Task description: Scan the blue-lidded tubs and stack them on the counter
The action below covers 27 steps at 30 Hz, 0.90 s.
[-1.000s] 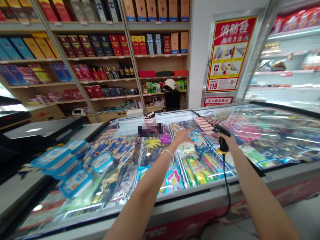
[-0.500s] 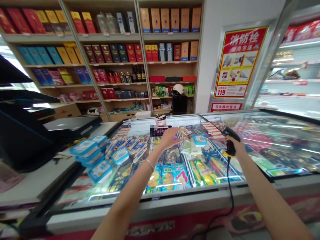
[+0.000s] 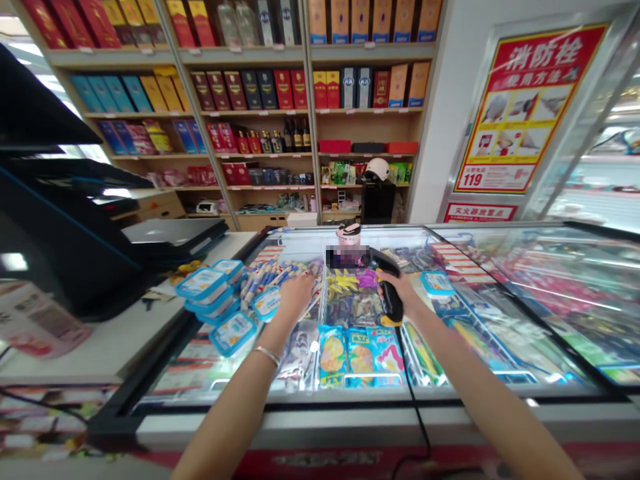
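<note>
My right hand (image 3: 400,293) is wrapped around the handle of a black barcode scanner (image 3: 389,288). Its head points away to the left, and its cable runs down over the front edge of the freezer. My left hand (image 3: 297,295) is just right of a blue-and-white plastic tub (image 3: 267,303) on the freezer's glass top, over wrapped ice creams. Its fingers are turned down and mostly hidden, so whether they touch the tub is unclear. Beside it stands a stack of similar tubs (image 3: 203,285), with another tub (image 3: 233,333) in front. One more tub (image 3: 437,285) sits farther right.
Glass covers the chest freezer (image 3: 200,427), with packaged ice creams inside. A pink container (image 3: 349,233) stands at the back beside a partly blurred phone-like dark object. A counter with a black checkout machine (image 3: 55,240) is left. Shelves of boxed bottles (image 3: 245,90) line the wall.
My left hand has moved left and down, close to the nearest single tub. My right hand has carried the scanner left, over the middle of the freezer. The camera view has turned slightly left.
</note>
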Each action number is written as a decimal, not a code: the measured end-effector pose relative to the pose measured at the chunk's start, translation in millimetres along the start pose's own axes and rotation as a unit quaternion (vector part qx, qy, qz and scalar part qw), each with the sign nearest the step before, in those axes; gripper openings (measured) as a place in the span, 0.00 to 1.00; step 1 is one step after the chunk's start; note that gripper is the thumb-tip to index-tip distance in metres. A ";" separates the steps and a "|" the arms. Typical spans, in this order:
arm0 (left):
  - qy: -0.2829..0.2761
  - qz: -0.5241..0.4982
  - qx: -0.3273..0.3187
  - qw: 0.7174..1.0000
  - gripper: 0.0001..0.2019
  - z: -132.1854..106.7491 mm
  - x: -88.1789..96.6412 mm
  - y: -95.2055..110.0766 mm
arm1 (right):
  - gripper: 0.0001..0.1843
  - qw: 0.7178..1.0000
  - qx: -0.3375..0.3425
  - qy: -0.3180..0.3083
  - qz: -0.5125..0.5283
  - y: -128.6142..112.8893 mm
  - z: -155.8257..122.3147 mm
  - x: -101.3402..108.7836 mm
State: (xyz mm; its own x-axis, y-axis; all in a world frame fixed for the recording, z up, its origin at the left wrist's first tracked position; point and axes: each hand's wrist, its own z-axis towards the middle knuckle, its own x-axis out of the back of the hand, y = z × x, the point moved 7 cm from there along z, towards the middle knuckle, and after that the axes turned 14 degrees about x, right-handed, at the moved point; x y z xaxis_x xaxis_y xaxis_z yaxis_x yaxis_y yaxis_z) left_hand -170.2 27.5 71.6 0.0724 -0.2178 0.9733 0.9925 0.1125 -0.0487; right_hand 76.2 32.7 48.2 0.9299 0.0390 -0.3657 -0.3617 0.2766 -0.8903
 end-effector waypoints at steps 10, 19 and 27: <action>-0.052 0.021 0.039 0.998 0.14 -13.5 -0.7 1.4 | 0.24 0.993 -0.078 -0.084 -0.018 49.8 -30.4 -11.7; -0.086 0.043 0.038 0.995 0.14 -31.0 -7.1 19.6 | 0.27 0.992 -0.092 -0.078 -0.029 43.3 -36.1 -11.5; -0.013 -0.003 -0.005 1.000 0.15 -24.4 3.9 32.0 | 0.29 0.992 -0.050 -0.081 -0.081 36.5 -36.1 -11.1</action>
State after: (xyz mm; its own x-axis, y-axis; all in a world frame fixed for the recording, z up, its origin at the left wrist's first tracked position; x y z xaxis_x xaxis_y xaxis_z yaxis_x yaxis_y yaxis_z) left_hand -135.8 6.6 68.4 0.0639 -0.1935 0.9790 0.9938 0.1018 -0.0448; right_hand 50.3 7.7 10.0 0.9718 0.1574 -0.1756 -0.2048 0.1944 -0.9593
